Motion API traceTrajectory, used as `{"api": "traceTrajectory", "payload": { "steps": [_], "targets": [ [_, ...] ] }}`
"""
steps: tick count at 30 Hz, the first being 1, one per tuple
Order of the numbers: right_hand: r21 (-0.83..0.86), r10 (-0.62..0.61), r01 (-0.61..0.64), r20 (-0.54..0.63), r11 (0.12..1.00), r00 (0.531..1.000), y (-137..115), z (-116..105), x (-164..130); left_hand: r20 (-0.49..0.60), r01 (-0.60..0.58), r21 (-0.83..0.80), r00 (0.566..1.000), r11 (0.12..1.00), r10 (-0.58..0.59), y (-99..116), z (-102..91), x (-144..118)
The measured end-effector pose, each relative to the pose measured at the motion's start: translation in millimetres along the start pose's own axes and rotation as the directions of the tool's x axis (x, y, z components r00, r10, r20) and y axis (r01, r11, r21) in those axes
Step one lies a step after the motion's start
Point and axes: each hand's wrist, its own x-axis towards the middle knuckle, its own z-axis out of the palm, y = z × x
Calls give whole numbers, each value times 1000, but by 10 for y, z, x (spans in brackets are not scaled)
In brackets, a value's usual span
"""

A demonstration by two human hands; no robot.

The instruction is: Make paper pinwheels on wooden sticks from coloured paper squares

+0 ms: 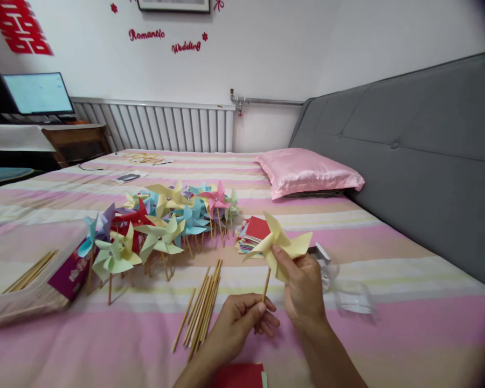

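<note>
A pale yellow paper pinwheel (281,242) on a thin wooden stick is held up between my two hands. My right hand (303,280) is closed on its paper blades, the thumb pressed near the centre. Lower down, my left hand (244,323) pinches the stick (265,285) between thumb and fingers. Just left of that hand lies a loose bunch of wooden sticks (204,304). Behind the pinwheel sits a stack of coloured paper squares (255,231), red on top. Another red sheet (240,376) shows at the bottom edge, partly behind my left forearm.
Several finished pinwheels (161,237) in mixed colours stand clustered at centre left. A plastic bag of sticks (28,302) lies at the left. Clear plastic containers (353,297) rest right of my hands. A pink pillow (307,171) lies by the grey headboard (420,129).
</note>
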Motion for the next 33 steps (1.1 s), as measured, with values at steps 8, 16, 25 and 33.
{"api": "traceTrajectory", "payload": {
  "steps": [8,16,25,33],
  "targets": [
    [-70,-26,27,5,997,1000,12,-2,10,-13,14,-4,1000,1000,-14,4,9,0],
    [-110,-22,44,193,993,981,-59,25,35,-171,5,-99,985,995,-22,92,2,-2],
    [-190,17,16,170,982,985,-35,-48,52,-201,0,-112,979,994,-23,94,11,8],
    [-189,-34,55,108,980,994,-8,-66,59,-144,-1,-113,989,994,-15,98,19,0]
  ]
}}
